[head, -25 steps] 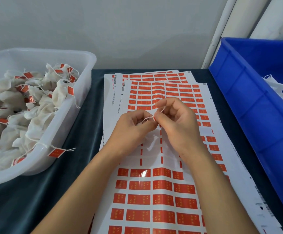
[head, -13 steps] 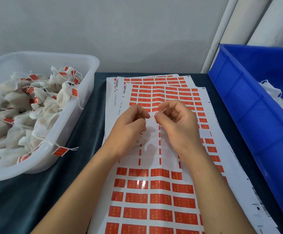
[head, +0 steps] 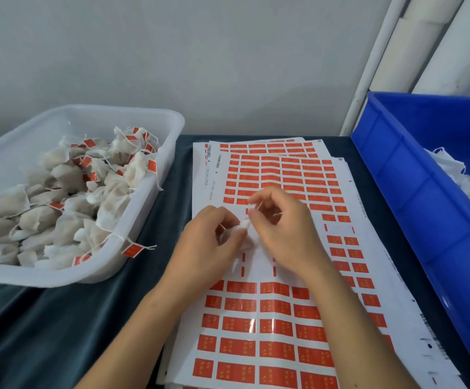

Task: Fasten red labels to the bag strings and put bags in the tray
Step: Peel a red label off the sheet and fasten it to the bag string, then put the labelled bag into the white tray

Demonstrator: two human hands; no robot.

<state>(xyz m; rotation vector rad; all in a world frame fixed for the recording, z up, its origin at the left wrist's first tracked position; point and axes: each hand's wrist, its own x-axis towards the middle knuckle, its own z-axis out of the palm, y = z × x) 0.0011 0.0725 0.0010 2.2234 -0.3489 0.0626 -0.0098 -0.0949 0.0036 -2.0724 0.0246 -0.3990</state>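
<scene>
One small white bag (head: 242, 227) is held at the middle of the scene, bunched between the fingers of the left hand (head: 208, 242); its string is too fine to be traced. The bag is pinched from the other side by the right hand (head: 281, 228). Sheets of red labels (head: 273, 307) are spread flat and overlapping on the counter below, with a bare white band where rows have been peeled. The white tray (head: 155, 189) stands at left, filled with labelled bags (head: 68, 203); one red tag (head: 132, 250) hangs over its rim.
</scene>
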